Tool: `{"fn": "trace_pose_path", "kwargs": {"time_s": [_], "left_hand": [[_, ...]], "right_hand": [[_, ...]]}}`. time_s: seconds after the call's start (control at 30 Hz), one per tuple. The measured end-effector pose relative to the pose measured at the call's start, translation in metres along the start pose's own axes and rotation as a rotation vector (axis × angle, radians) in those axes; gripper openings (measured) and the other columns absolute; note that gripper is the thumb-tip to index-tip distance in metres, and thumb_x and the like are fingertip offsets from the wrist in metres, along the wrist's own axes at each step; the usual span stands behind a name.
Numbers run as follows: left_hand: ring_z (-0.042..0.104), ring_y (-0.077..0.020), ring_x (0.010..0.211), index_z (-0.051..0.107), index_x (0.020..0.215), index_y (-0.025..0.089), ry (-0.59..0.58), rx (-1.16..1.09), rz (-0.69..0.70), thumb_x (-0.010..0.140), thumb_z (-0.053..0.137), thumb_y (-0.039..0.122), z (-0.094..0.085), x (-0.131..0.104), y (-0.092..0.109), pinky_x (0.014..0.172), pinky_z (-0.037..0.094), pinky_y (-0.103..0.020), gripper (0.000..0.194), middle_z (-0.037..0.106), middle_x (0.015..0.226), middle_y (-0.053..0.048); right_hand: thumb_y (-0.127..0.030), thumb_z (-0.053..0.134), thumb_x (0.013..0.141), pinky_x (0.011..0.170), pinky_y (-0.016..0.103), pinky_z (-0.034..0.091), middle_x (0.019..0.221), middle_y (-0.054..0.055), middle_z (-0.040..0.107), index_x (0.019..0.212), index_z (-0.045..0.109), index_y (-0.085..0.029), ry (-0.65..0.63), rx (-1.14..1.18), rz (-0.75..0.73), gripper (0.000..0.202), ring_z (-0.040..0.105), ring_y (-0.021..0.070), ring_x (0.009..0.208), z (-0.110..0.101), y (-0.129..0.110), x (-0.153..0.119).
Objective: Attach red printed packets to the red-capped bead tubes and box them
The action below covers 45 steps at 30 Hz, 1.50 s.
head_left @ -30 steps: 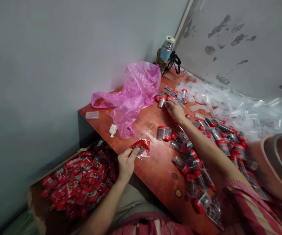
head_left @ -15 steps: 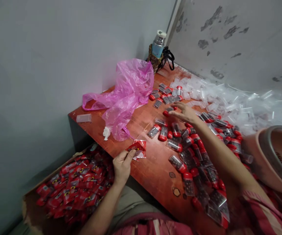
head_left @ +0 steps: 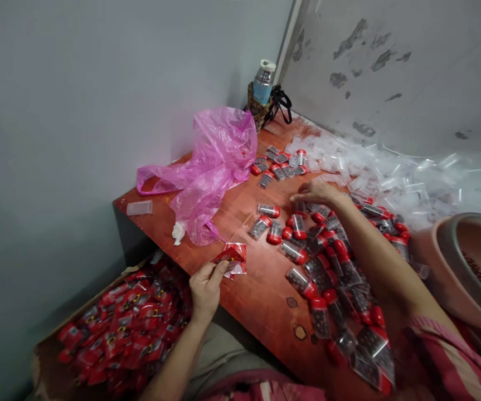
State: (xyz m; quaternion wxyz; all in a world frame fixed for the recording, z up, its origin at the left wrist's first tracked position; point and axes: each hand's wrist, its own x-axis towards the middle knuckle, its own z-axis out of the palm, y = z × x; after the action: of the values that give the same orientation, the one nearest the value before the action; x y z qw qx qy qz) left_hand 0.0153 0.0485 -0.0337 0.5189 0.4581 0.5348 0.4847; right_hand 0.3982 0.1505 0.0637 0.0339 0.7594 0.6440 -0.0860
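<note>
My left hand [head_left: 207,289] is closed at the table's edge, pinching a small red packet [head_left: 227,257] between thumb and fingers. Another flat red packet [head_left: 240,253] lies under it on the table. Further right, my right hand [head_left: 314,192] reaches over the far side of a heap of clear plastic containers with red caps [head_left: 319,262], filled with dark pieces. Its fingers curl down over one red-capped container [head_left: 300,208], which is partly hidden beneath the hand.
A pink plastic bag [head_left: 223,145] lies on the orange table [head_left: 261,289]. Behind it stands a flask [head_left: 263,83]. Empty clear containers [head_left: 390,172] are piled at the back right, beside a pink tub [head_left: 436,250]. A box of red packets [head_left: 127,328] sits below left.
My right hand has drawn back toward the heap, and its spread fingers have curled. The container by its fingertips is gone from that spot. My left hand keeps its pinch on the packet.
</note>
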Motion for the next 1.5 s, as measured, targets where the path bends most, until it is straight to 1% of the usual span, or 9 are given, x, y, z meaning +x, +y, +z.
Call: {"fn": "trace_pose_path", "kwargs": {"time_s": [0.17, 0.27, 0.47, 0.7, 0.93, 1.07, 1.2, 1.33, 1.5], "left_hand": [[0.059, -0.0143, 0.054, 0.065, 0.058, 0.017, 0.003, 0.035, 0.039, 0.072, 0.068, 0.045, -0.001, -0.001, 0.006, 0.057, 0.05, -0.023, 0.032, 0.063, 0.055, -0.001], [0.059, -0.0136, 0.053, 0.064, 0.056, 0.017, 0.007, 0.062, 0.05, 0.072, 0.068, 0.044, -0.002, -0.001, 0.007, 0.056, 0.049, -0.022, 0.032, 0.062, 0.054, 0.0], [0.06, -0.0135, 0.054, 0.067, 0.057, 0.017, -0.02, 0.155, 0.075, 0.074, 0.066, 0.039, -0.006, -0.002, 0.009, 0.056, 0.049, -0.022, 0.028, 0.065, 0.058, -0.001], [0.063, -0.0149, 0.057, 0.072, 0.064, 0.019, -0.047, 0.171, 0.103, 0.076, 0.066, 0.035, -0.009, -0.002, 0.009, 0.056, 0.05, -0.022, 0.021, 0.069, 0.064, -0.003], [0.067, -0.0155, 0.065, 0.075, 0.071, 0.022, -0.098, 0.236, 0.174, 0.079, 0.062, 0.032, -0.014, -0.003, 0.011, 0.064, 0.054, -0.021, 0.018, 0.073, 0.078, -0.003], [0.07, -0.0176, 0.08, 0.075, 0.085, 0.021, -0.145, 0.241, 0.139, 0.081, 0.061, 0.027, -0.018, -0.005, 0.007, 0.074, 0.056, -0.025, 0.016, 0.073, 0.092, -0.004], [0.07, -0.0185, 0.084, 0.075, 0.083, 0.02, -0.158, 0.186, 0.173, 0.082, 0.06, 0.022, -0.017, -0.006, 0.006, 0.075, 0.057, -0.025, 0.015, 0.073, 0.094, -0.003], [0.07, -0.0183, 0.082, 0.074, 0.082, 0.02, -0.143, 0.164, 0.177, 0.081, 0.06, 0.022, -0.016, -0.005, 0.007, 0.073, 0.057, -0.025, 0.014, 0.073, 0.093, -0.003], [0.069, -0.0161, 0.081, 0.074, 0.085, 0.021, -0.165, 0.21, 0.198, 0.082, 0.06, 0.021, -0.016, -0.003, 0.01, 0.075, 0.057, -0.023, 0.015, 0.073, 0.093, -0.002]], "right_hand": [[-0.041, 0.057, 0.079, 0.094, 0.047, 0.043, 0.135, 0.022, 0.046, 0.136, 0.042, -0.012, 0.244, -0.011, 0.069, 0.066, 0.051, 0.0358, 0.118, -0.002, 0.0, 0.05], [-0.038, 0.064, 0.073, 0.098, 0.05, 0.04, 0.145, 0.022, 0.033, 0.141, 0.033, -0.014, 0.183, -0.019, 0.053, 0.079, 0.043, 0.0383, 0.126, 0.0, 0.0, 0.076], [-0.038, 0.056, 0.077, 0.089, 0.047, 0.044, 0.125, 0.024, 0.054, 0.133, 0.039, -0.008, 0.201, -0.015, 0.193, 0.066, 0.054, 0.0369, 0.112, 0.009, 0.002, 0.08], [-0.029, 0.035, 0.088, 0.086, 0.044, 0.043, 0.112, 0.019, 0.063, 0.115, 0.055, -0.013, 0.188, -0.094, 0.009, 0.037, 0.059, 0.0306, 0.1, 0.021, 0.021, 0.058], [-0.036, 0.021, 0.094, 0.084, 0.043, 0.045, 0.112, 0.025, 0.063, 0.119, 0.054, -0.004, 0.448, 0.067, 0.464, 0.052, 0.06, 0.0317, 0.104, 0.003, 0.033, 0.106], [-0.049, 0.057, 0.077, 0.08, 0.041, 0.048, 0.109, 0.024, 0.065, 0.11, 0.063, -0.007, 0.34, 0.121, 0.6, 0.054, 0.062, 0.0334, 0.101, -0.012, 0.027, 0.141], [-0.043, 0.065, 0.067, 0.077, 0.04, 0.049, 0.105, 0.02, 0.068, 0.102, 0.069, -0.012, 0.299, 0.077, 0.617, 0.047, 0.063, 0.034, 0.098, -0.023, 0.022, 0.142], [-0.04, 0.061, 0.067, 0.071, 0.039, 0.049, 0.092, 0.015, 0.07, 0.096, 0.07, -0.016, 0.279, -0.009, 0.596, 0.039, 0.065, 0.0327, 0.091, -0.042, 0.027, 0.107], [-0.043, 0.067, 0.064, 0.056, 0.031, 0.046, 0.063, 0.007, 0.066, 0.077, 0.07, -0.015, -0.161, -0.026, 0.536, 0.031, 0.063, 0.0222, 0.061, -0.058, 0.046, 0.044]]}}
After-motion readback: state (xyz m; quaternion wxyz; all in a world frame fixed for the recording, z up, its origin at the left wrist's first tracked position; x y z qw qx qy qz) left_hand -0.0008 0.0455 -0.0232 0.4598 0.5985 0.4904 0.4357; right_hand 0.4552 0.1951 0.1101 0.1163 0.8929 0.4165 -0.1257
